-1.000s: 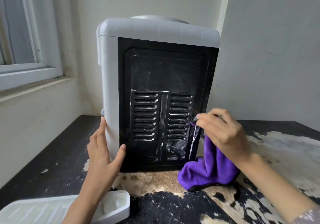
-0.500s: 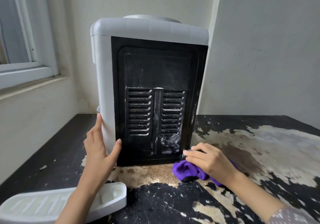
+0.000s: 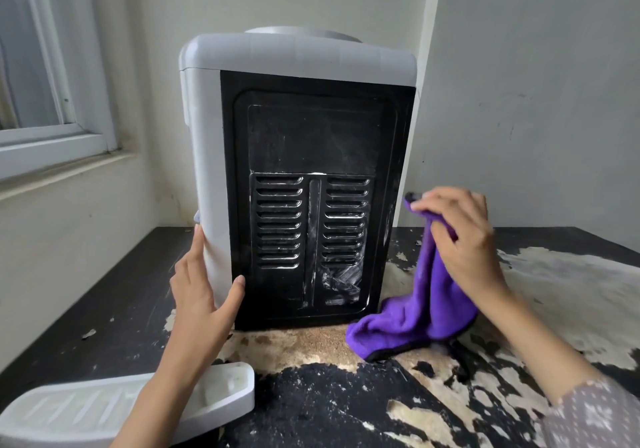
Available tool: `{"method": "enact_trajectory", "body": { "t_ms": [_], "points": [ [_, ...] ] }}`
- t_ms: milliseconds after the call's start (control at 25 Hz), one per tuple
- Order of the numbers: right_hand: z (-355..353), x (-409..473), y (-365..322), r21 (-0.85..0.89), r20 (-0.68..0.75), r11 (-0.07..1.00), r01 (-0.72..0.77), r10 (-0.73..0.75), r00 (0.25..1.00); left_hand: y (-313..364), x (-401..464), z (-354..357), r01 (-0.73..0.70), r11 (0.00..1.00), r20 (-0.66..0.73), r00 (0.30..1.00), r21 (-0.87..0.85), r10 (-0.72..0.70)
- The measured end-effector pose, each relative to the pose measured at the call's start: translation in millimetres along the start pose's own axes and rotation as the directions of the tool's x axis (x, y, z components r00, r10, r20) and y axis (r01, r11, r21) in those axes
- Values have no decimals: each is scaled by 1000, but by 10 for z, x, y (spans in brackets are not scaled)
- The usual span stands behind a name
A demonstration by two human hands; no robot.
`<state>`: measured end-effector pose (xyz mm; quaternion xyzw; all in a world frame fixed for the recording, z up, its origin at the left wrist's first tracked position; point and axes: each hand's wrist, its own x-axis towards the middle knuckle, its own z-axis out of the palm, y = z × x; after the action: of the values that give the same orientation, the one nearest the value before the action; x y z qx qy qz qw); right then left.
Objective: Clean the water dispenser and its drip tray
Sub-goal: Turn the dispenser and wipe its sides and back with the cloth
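My left hand (image 3: pixel 204 295) flat, bracing water dispenser (image 3: pixel 298 177); right hand (image 3: pixel 460 236) pinches purple cloth (image 3: pixel 415 312). Back panel (image 3: pixel 311 205) streaked (half-wiped, I judge); drip tray (image 3: pixel 104 409) untouched.

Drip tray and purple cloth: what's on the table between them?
In the head view, only bare table with peeling paint separates the drip tray from the purple cloth.

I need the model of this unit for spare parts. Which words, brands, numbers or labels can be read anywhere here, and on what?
None: no readable text in the head view.
Water dispenser: black back panel shows only vents and white smears.
Drip tray: plain white.
Purple cloth: unmarked.
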<state>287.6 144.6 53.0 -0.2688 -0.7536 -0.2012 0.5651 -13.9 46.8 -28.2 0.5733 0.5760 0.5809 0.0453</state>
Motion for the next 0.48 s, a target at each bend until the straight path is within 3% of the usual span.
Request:
{"method": "enact_trajectory", "body": {
  "t_ms": [200,360,480],
  "points": [
    [46,391,78,-18,63,983,181,-179,982,5,-4,7,3,1000,-3,1000,4,-3],
    [98,47,105,-67,203,936,346,-327,923,-10,-3,16,12,1000,-7,1000,13,-12],
    [158,-277,93,-13,285,926,376,-357,889,-11,-3,16,10,1000,-13,1000,20,-10]
  ]
}}
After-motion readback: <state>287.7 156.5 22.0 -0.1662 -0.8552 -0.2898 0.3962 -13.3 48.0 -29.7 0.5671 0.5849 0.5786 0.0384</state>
